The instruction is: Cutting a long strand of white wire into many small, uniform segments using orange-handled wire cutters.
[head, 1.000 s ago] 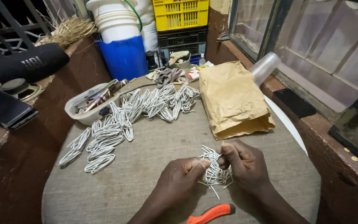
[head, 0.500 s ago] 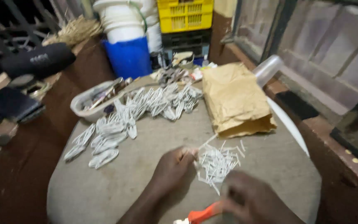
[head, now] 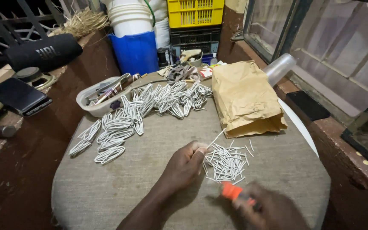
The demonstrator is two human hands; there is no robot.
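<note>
at the near edge of the cloth-covered round table (head: 107, 191), the right hand (head: 273, 211) is blurred and wrapped around an orange-handled tool (head: 231, 191); its fingers look closed on the handle, though the blur hides how tightly. just left of it the left hand (head: 184, 166) has thumb and fingertips (head: 201, 152) pinched together on one thin white stick (head: 216, 138), whose long axis runs up and to the right, away from the fingertips toward the paper bag. a loose pile of short white sticks (head: 226, 164) lies directly right of the left hand and just above the orange tool, so it sits between the two hands, with the left fingertips touching its edge and slightly the nearer. further out, bent white loops (head: 111, 140) fan across the cloth in a long curve toward the left and back. beside them rests a crumpled brown paper bag (head: 245, 100), and to the left a shallow clear tray (head: 96, 96) holding tools. beyond stand a blue bucket (head: 135, 51) and a yellow crate (head: 196, 12), with a black cylindrical speaker (head: 43, 51) on the ledge at left.
</note>
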